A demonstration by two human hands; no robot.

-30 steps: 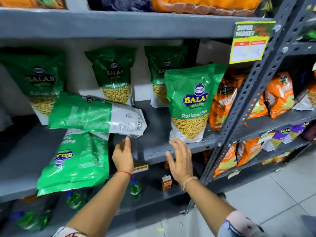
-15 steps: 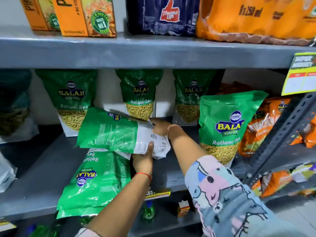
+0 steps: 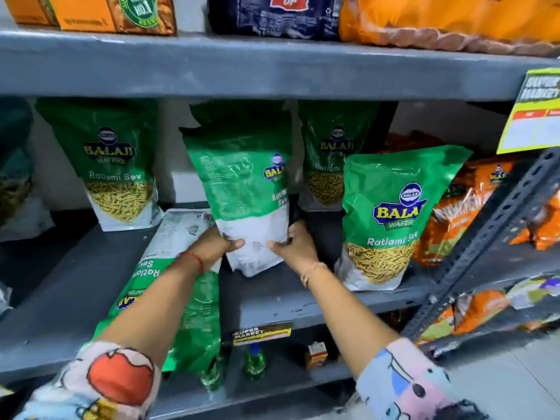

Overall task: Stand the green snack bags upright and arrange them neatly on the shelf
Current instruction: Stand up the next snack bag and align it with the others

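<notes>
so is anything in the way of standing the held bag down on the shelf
Nothing visible does. The left hand and right hand grip the held bag by its white lower end; the shelf beneath it is bare, between the flat-lying bag at left and the upright front bag at right.

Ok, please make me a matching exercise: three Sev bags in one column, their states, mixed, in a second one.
1. middle Sev bag
2. front-left Sev bag
3. front-right Sev bag

A. stands upright, untouched
B. lies flat on the shelf
C. gripped by left hand and right hand

Pairs: 1-C, 2-B, 3-A
</notes>
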